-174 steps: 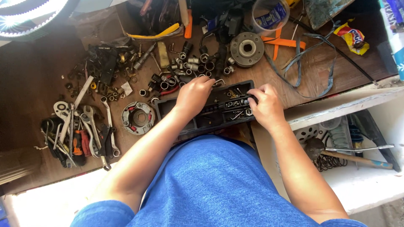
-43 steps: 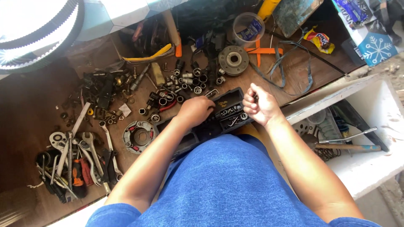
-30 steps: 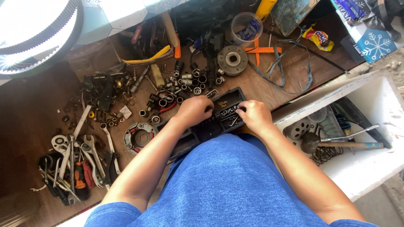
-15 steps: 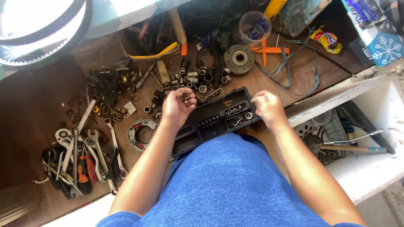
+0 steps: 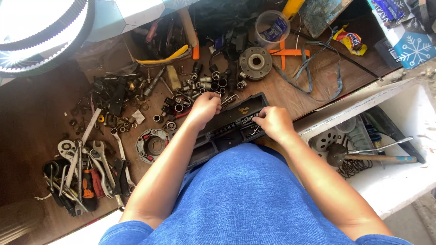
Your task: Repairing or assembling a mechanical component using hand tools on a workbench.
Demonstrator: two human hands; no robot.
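While bent over the black socket case (image 5: 227,129), left hand (image 5: 205,107) curled at its far-left edge beside loose sockets (image 5: 213,81), grasp unclear; right hand (image 5: 272,123) pinching small bits at near-right end. Case's long axis slanting near-left to far-right, between both hands.

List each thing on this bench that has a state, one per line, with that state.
Black socket case: open, lying flat at the bench edge.
Left hand: fingers curled down at the case's far edge; whether it holds anything cannot be told.
Right hand: fingertips down in the case's tray; grip hidden.
Clear plastic cup: upright, no lid.
Hammer: lying on its side in the white bin.
Wrenches: heaped loose.
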